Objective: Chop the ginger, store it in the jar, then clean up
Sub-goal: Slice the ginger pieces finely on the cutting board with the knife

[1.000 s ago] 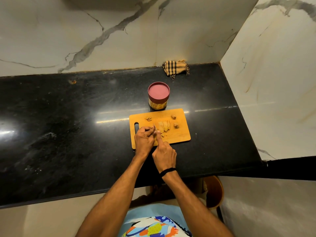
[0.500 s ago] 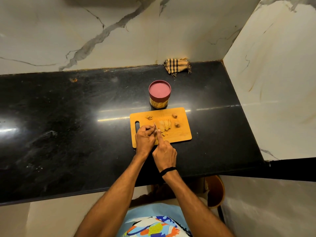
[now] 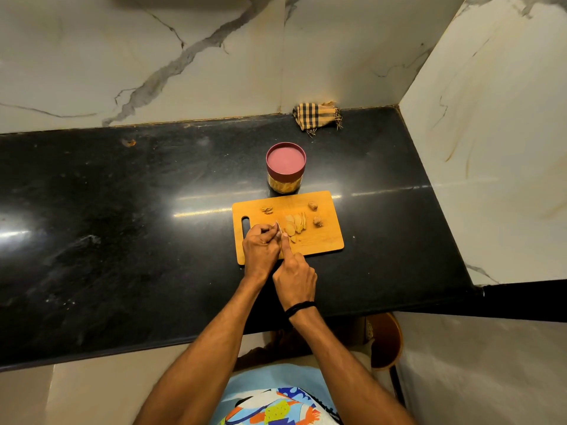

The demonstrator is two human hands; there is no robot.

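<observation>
A wooden cutting board [image 3: 322,240] lies on the black counter. Sliced ginger [image 3: 296,224] is fanned out at its middle, with two ginger chunks [image 3: 313,206] to the right and scraps [image 3: 268,210] at the back left. My left hand [image 3: 260,250] is curled over the ginger piece being cut, which it mostly hides. My right hand [image 3: 295,279] grips a knife, its index finger laid along the spine; only the blade tip [image 3: 278,226] shows between the hands. A jar [image 3: 286,167] with a red lid on stands just behind the board.
A checked cloth [image 3: 316,115] lies crumpled at the back wall. Marble walls close the counter at the back and right. The black counter [image 3: 122,225] stretches wide to the left. A brown round object [image 3: 385,342] sits below the counter's front edge.
Both hands stay in place over the board's left part. Only the camera view has shifted slightly.
</observation>
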